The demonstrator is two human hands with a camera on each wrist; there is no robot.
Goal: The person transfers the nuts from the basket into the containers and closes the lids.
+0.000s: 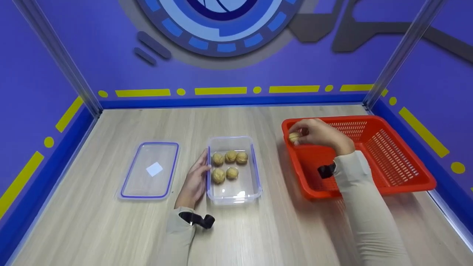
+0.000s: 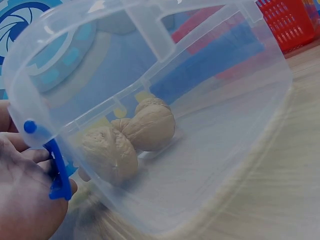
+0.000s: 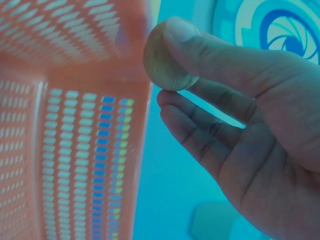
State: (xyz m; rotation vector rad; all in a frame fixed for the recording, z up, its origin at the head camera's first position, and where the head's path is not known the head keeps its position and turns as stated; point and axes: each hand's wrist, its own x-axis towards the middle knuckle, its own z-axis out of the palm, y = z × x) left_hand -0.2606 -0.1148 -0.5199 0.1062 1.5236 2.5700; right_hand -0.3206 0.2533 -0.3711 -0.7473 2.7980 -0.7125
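Note:
In the head view, my right hand (image 1: pixel 319 135) pinches a walnut (image 1: pixel 294 137) between thumb and fingers at the left rim of the red basket (image 1: pixel 408 184). The right wrist view shows the same walnut (image 3: pixel 167 62) at the fingertips, beside the basket wall. My left hand (image 1: pixel 194 183) grips the left side of a clear plastic container (image 1: pixel 245 188), its thumb at the rim. Several walnuts (image 1: pixel 218 175) lie inside, towards the container's far and left part. Up close in the left wrist view, a blue clip (image 2: pixel 60 172) hangs beside my left hand's fingers, which are partly hidden.
A clear lid (image 1: pixel 147 184) with a purple-blue edge and a white square label lies flat to the left of the container. The red basket stands at the table's right side. Purple panels (image 1: pixel 236 77) enclose the wooden table (image 1: pixel 236 232) at the back and sides.

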